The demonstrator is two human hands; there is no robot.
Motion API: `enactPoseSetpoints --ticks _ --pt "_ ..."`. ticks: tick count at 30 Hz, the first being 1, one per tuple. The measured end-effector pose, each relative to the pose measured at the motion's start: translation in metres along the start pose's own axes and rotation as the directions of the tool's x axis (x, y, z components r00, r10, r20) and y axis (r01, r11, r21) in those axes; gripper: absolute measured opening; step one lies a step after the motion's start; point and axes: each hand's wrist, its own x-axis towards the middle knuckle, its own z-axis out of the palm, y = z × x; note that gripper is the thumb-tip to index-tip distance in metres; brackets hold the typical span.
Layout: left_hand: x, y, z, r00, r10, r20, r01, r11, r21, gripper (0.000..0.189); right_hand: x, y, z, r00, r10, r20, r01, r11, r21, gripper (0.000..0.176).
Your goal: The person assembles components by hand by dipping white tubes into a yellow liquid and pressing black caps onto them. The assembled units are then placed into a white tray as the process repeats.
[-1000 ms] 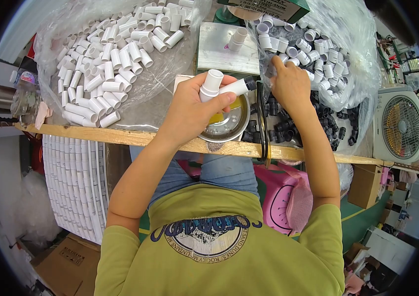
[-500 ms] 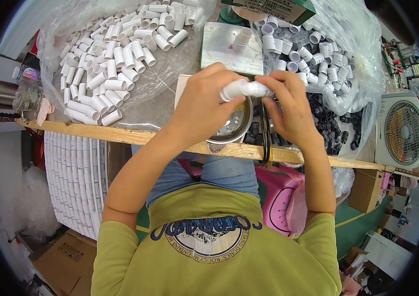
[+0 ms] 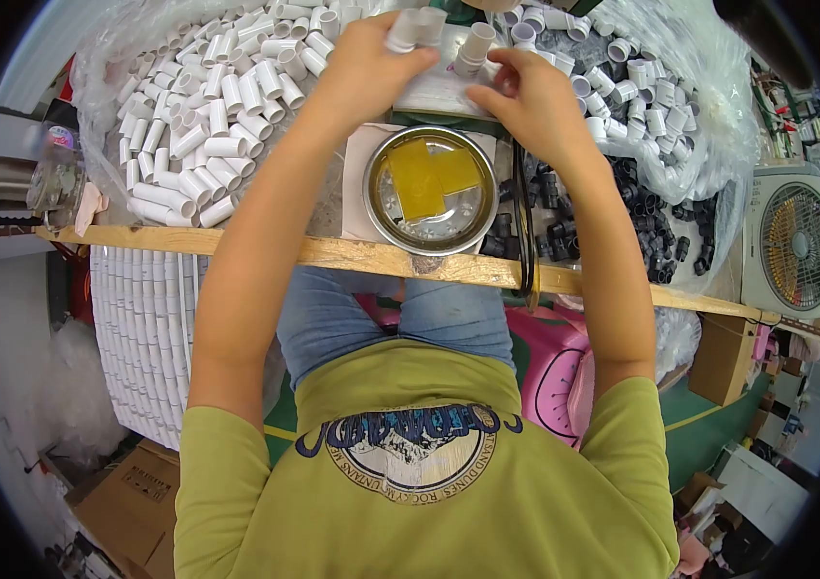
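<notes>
My left hand [image 3: 371,72] is closed around a white plastic pipe fitting [image 3: 416,29], a bit blurred, over the left side of a pale metal block [image 3: 439,96]. On that block stands an upright white pipe piece [image 3: 475,50]. My right hand [image 3: 537,101] is just to its right, thumb and forefinger apart and nothing between them. Nearer me, a round steel bowl [image 3: 374,207] holds flat yellow pieces [image 3: 418,183] that look like sponge.
White pipe pieces [image 3: 227,106] are heaped at left on plastic sheeting. White fittings [image 3: 656,101] and black fittings [image 3: 632,212] lie at right. A wooden edge [image 3: 352,256] runs along the table front. A fan [image 3: 796,241] stands far right; dark loops [image 3: 524,232] hang beside the bowl.
Both hands have moved forward from above the bowl to the metal block. My right hand has let go of the white fitting, which stays in my left; the bowl's yellow pieces now show.
</notes>
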Motion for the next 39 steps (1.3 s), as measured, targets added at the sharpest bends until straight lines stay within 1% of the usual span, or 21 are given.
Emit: enactPoseSetpoints --ticks 1,3,5,6,7,9,10,11,13,14,19,20,21,22,23,24,27,31,34,37,39 --pt "-0.015 0.007 -0.007 0.995 -0.065 0.076 0.076 0.985 -0.156 0.039 -0.009 -0.006 -0.009 0.992 0.097 0.083 -0.111 0.977 0.185 0.037" --pt "-0.049 0.025 -0.013 0.933 -0.068 0.354 0.243 0.844 -0.479 0.047 -0.03 -0.021 -0.028 0.928 0.234 0.289 -0.354 0.796 0.492 0.034" --pt "-0.07 0.033 -0.008 0.831 -0.064 0.553 0.41 0.743 -0.529 0.054 -0.049 -0.053 -0.045 0.912 -0.036 0.409 -0.372 0.351 0.86 0.029" --pt "-0.079 0.036 -0.007 0.766 -0.048 0.641 0.49 0.689 -0.534 0.057 -0.059 -0.061 -0.039 0.915 -0.079 0.396 -0.361 0.278 0.89 0.029" --pt "-0.087 0.04 -0.002 0.838 -0.083 0.54 0.392 0.779 -0.489 0.058 -0.065 -0.063 -0.035 0.916 -0.082 0.393 -0.35 0.315 0.882 0.023" --pt "-0.098 0.05 0.015 0.945 -0.096 0.312 0.203 0.921 -0.333 0.059 -0.072 -0.063 -0.034 0.951 0.091 0.296 -0.279 0.666 0.692 0.018" --pt "-0.101 0.05 0.027 0.993 0.025 0.112 -0.014 0.995 -0.099 0.062 -0.074 -0.067 -0.034 0.947 0.172 0.27 -0.314 0.664 0.679 0.017" --pt "-0.104 0.048 0.033 0.985 0.167 0.036 -0.169 0.984 0.063 0.062 -0.075 -0.073 -0.033 0.937 0.251 0.242 -0.349 0.66 0.665 0.017" --pt "-0.106 0.044 0.041 0.884 0.464 -0.046 -0.407 0.816 0.41 0.062 -0.075 -0.082 -0.034 0.93 0.319 0.185 -0.358 0.662 0.659 0.016" --pt "-0.105 0.041 0.046 0.841 0.534 -0.085 -0.469 0.798 0.379 0.068 -0.075 -0.086 -0.035 0.935 0.316 0.159 -0.338 0.666 0.665 0.017" --pt "-0.108 0.045 0.024 0.899 0.423 -0.113 -0.361 0.862 0.357 0.049 -0.071 -0.068 -0.053 0.939 0.279 0.202 -0.337 0.625 0.704 0.02" --pt "-0.11 0.044 0.011 0.916 0.386 -0.112 -0.327 0.878 0.35 0.044 -0.073 -0.053 -0.058 0.941 0.261 0.215 -0.335 0.805 0.489 0.02" --pt "-0.112 0.036 0.0 0.948 0.243 -0.205 -0.212 0.964 0.164 0.04 -0.073 -0.046 -0.061 0.961 0.143 0.236 -0.226 0.899 0.376 0.021" --pt "-0.117 0.029 -0.013 0.962 0.079 -0.262 -0.093 0.995 -0.04 0.036 -0.074 -0.041 -0.063 0.962 0.031 0.27 -0.104 0.96 0.26 0.021" --pt "-0.12 0.027 -0.027 0.96 0.007 -0.28 -0.039 0.993 -0.108 0.034 -0.075 -0.039 -0.064 0.946 -0.072 0.317 0.027 0.989 0.144 0.022" --pt "-0.124 0.026 -0.041 0.954 -0.064 -0.291 0.011 0.984 -0.177 0.032 -0.078 -0.041 -0.063 0.928 -0.048 0.369 0.008 0.994 0.109 0.027" --pt "-0.138 0.014 -0.075 0.921 -0.135 -0.366 0.154 0.988 0.023 0.033 -0.081 -0.036 -0.05 0.913 -0.156 0.376 0.158 0.987 0.026 0.027" --pt "-0.162 0.007 -0.106 0.91 -0.171 -0.378 0.309 0.888 0.341 0.034 -0.079 -0.034 -0.049 0.895 -0.193 0.402 0.209 0.978 0.003 0.015" --pt "-0.171 0.007 -0.115 0.939 -0.18 -0.292 0.318 0.776 0.545 0.034 -0.083 -0.04 -0.06 0.915 -0.174 0.363 0.158 0.985 0.073 0.009" --pt "-0.172 0.014 -0.113 0.937 -0.236 -0.258 0.349 0.675 0.65 0.035 -0.094 -0.04 -0.077 0.938 -0.019 0.345 -0.088 0.952 0.292 0.008" --pt "-0.169 0.016 -0.114 0.939 -0.257 -0.227 0.341 0.63 0.697 0.035 -0.097 -0.042 -0.086 0.935 0.016 0.354 -0.144 0.93 0.339 0.01"
